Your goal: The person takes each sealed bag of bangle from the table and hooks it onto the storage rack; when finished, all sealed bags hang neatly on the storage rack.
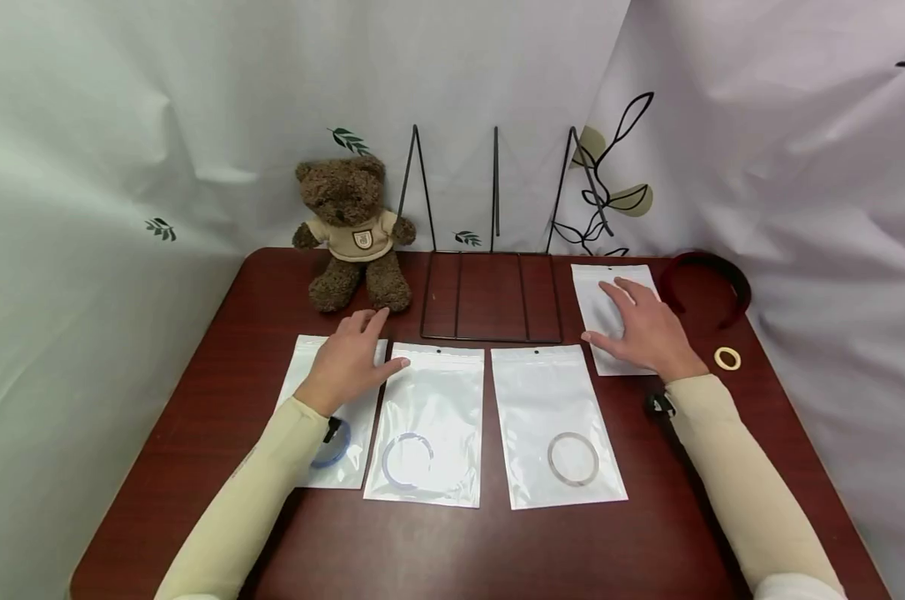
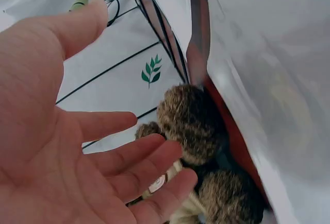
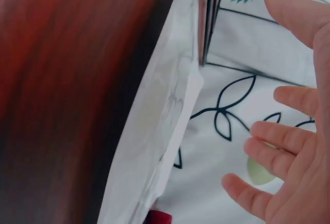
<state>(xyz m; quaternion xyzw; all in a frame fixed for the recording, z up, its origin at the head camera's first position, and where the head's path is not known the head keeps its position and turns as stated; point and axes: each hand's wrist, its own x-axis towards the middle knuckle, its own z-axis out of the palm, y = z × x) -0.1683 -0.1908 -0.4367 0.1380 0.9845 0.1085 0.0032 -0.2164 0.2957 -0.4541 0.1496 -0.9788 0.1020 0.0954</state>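
Over the upper part of the leftmost white bag (image 1: pixel 353 458) hovers my left hand (image 1: pixel 351 358), fingers spread and holding nothing. That bag has a blue ring inside, partly hidden by my sleeve. Beside it lies a second bag (image 1: pixel 452 433) with a pale blue ring, then a third bag (image 1: pixel 523 417) with a clear brownish ring. My right hand (image 1: pixel 647 329), fingers apart and holding nothing, is over a fourth bag (image 1: pixel 591 287) at the back right, covering part of it. Both wrist views show loosely extended fingers. Whether either hand touches a bag is unclear.
A brown teddy bear (image 1: pixel 362 237) in a beige shirt sits at the back left. Next to it stands a black wire rack (image 1: pixel 490 339). At the right lie a dark red headband (image 1: pixel 741 287) and a small yellowish ring (image 1: pixel 717 359). White curtains surround the table (image 1: pixel 467 558).
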